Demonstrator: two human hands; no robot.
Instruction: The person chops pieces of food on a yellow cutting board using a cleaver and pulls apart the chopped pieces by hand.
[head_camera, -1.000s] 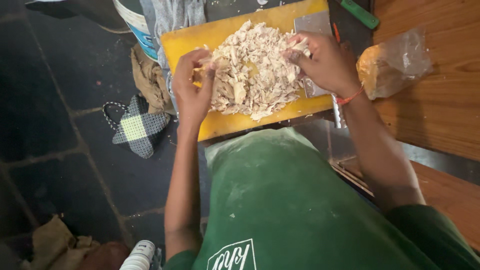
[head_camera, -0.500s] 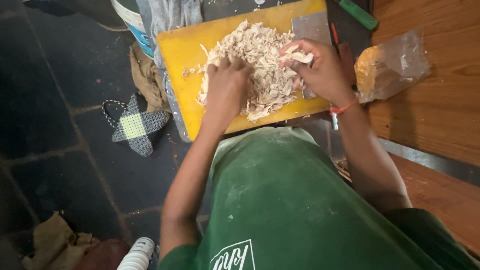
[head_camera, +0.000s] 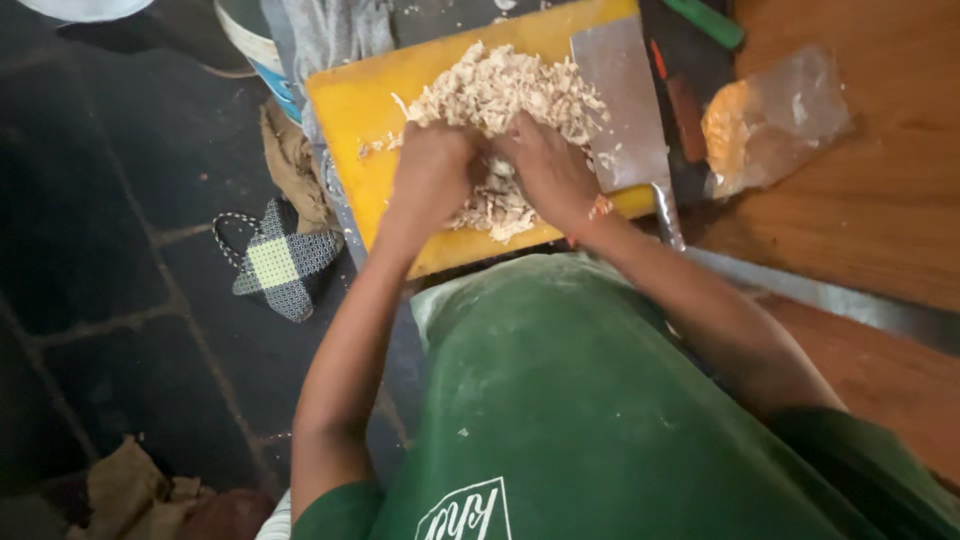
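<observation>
Knuckles up, left hand and right hand clutch shredded meat.

My left hand and right hand sit knuckles-up, side by side and touching, just above the middle of the frame, both pressed into the shredded pale meat. The meat is a loose, stringy, off-white heap, spread from the upper centre down under my fingers. It lies on the yellow cutting board, which is tilted across the upper middle.
</observation>
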